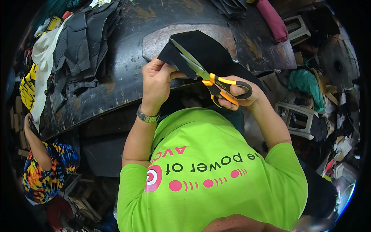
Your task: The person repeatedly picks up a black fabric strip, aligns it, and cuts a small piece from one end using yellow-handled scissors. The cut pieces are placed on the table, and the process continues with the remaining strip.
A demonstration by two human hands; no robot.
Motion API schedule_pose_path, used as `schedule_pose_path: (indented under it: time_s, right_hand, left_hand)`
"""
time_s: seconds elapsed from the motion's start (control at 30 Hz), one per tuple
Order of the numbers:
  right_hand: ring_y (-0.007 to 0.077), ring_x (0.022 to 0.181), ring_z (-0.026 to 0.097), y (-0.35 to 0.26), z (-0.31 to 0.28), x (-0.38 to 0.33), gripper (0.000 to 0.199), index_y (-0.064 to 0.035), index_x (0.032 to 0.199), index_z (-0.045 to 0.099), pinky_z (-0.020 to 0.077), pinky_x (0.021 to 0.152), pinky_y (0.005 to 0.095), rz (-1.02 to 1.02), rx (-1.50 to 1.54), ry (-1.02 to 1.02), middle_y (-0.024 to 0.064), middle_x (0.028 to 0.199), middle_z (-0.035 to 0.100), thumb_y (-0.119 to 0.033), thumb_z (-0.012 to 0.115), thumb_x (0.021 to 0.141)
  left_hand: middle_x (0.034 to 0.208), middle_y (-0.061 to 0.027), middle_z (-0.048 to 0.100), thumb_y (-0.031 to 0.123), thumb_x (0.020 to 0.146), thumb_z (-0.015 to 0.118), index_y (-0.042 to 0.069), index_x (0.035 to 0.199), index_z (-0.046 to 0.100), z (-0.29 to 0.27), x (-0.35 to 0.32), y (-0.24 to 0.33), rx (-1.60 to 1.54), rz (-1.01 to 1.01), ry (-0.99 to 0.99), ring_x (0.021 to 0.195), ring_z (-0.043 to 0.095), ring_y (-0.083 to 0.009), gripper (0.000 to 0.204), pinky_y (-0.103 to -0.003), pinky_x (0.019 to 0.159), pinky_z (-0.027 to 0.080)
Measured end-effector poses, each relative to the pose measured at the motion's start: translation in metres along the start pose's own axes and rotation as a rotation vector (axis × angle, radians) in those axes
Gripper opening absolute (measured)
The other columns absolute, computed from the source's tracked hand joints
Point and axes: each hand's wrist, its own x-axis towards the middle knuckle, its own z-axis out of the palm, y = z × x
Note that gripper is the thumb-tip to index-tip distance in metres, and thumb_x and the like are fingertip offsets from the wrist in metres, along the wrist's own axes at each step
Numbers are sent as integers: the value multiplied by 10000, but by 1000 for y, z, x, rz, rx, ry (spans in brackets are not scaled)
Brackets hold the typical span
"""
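A piece of black fabric [201, 44] is held up over the near edge of the dark table. My left hand [157, 77] pinches its left edge between thumb and fingers. In my right hand [247, 94] is a pair of scissors [228, 87] with orange and black handles, my fingers through the loops. Their blades are spread and point up and left, lying across the front of the fabric close to its left side. From the picture I cannot tell whether the fabric sits between the blades. The fabric's right part hangs down behind my right hand.
Stacked dark fabric pieces [79, 46] lie on the table [116, 77] at the left, beside white cloth [44, 58]. A maroon fabric roll [272, 21] is at the far right. Stools [295, 120] and a fan [338, 58] stand right. Another person [44, 170] sits at the left.
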Motion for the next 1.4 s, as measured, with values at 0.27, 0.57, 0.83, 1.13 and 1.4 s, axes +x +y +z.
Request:
schedule_pose_path:
  time_s: [0.27,0.57,0.83,1.13,1.4]
  right_hand:
    - [66,484,541,1,3,8,650,58,1107,547,440,423,156,-38,-28,37,64,705,604,-489,722,804]
    - [51,441,510,12,8,9,619,52,1069,555,406,400,143,-34,68,27,56,677,596,-486,716,809]
    - [39,497,535,-16,29,-19,322,-39,965,593,413,412,156,-52,-330,350,8,664,592,-230,772,778]
    - [187,596,545,-49,-96,-66,321,-41,878,596,406,568,328,-3,-1379,1460,40,600,535,-225,799,710]
    - [306,940,597,-37,-88,-53,343,-22,1068,603,481,793,386,-410,-1683,1396,179,1120,568,-165,723,780]
  left_hand:
    - [991,-133,690,-1,955,487,-53,1082,627,2,-3,0,36,-9,-5,871,697,-210,197,-348,752,602]
    - [997,-124,685,-10,947,478,-44,1108,620,7,-5,-3,48,19,33,875,693,-191,217,-339,762,598]
    - [885,-26,651,27,931,555,11,1041,632,0,-2,-4,12,-74,144,735,643,-103,135,-237,644,549]
    - [992,-43,631,108,966,516,67,1102,561,3,10,-13,-330,-146,136,880,601,-132,149,-318,806,511]
    - [761,-18,453,98,904,534,79,909,510,2,18,-16,-958,-97,-28,728,431,-148,31,-295,777,404]
